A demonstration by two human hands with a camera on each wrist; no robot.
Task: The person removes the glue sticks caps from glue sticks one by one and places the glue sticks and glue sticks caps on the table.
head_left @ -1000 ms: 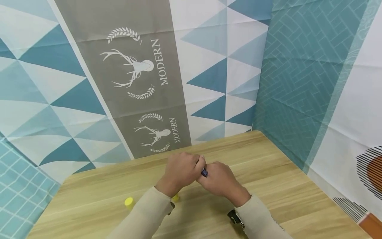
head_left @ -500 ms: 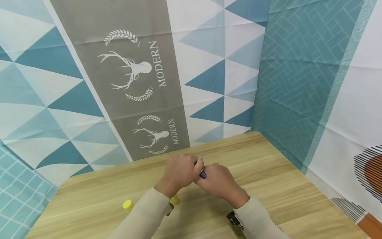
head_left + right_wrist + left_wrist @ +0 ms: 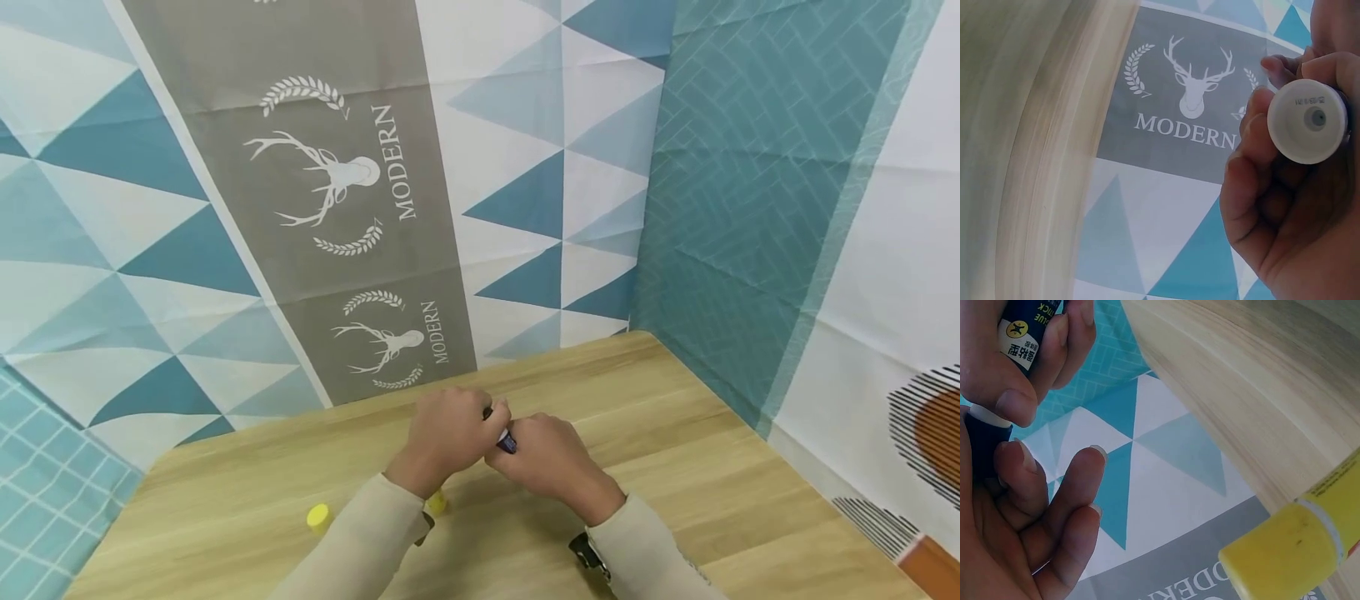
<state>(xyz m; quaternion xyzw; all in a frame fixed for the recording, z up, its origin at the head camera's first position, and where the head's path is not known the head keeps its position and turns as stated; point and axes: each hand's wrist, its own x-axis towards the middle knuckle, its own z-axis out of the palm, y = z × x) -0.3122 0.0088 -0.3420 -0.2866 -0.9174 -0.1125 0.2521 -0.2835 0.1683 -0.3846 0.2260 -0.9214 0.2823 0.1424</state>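
Glue stick [image 3: 507, 442], shifted into slightly fuller view, bridges the left hand [image 3: 452, 429] and the right hand [image 3: 550, 454], both grasping it.

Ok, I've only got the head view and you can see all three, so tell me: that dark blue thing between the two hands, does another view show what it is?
Observer: Yes, the left wrist view shows the printed word GLUE on it, so it looks like a glue stick.
Operator: Can you see either end of it?
Observer: Apparently one: the right wrist view shows a round white end with a small round piece in its sunken middle.
Operator: Any closer look at the yellow things on the table?
Observer: The left wrist view shows a yellow cylinder up close, with a pale ring running around it.
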